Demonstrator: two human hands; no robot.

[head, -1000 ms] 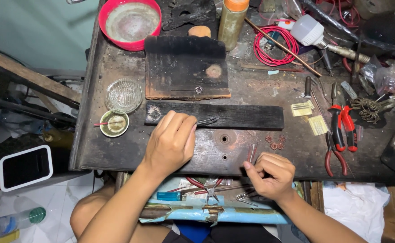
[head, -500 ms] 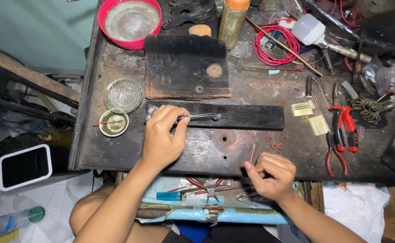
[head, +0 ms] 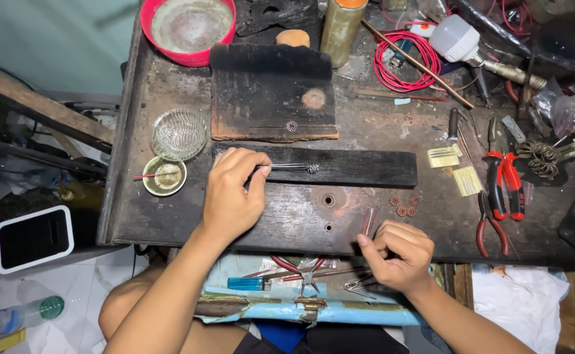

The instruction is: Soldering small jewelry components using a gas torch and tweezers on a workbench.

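My left hand (head: 230,196) rests on the dark worktop (head: 366,131) near its front edge, left of the middle. Its fingers are pinched shut around the handle end of a pair of slim metal tweezers (head: 286,167), which lie almost level and point to the right. The tweezer tips hold a small round filigree piece (head: 312,169) right over the long charred wooden bar (head: 359,167) that runs across the middle of the worktop; whether the piece touches the bar I cannot tell.

My right hand (head: 395,255) sits at the front edge of the worktop, right of the middle, curled nearly closed. Its thumb and fingers grip something thin, and 2 short reddish rods (head: 367,220) stand up just above the knuckles, but I cannot tell whether the hand has hold of them.

Behind the bar lies a burnt wooden block (head: 271,92) with another tiny round piece (head: 291,126) near its front edge. A clear glass dish (head: 178,134) and a small round cup (head: 164,176) sit by the left edge, and a red bowl (head: 188,26) fills the back left corner. Near my right hand, a few small coppery ornaments (head: 404,204) lie on the worktop, and red-handled pliers (head: 500,183) lie towards the right edge.
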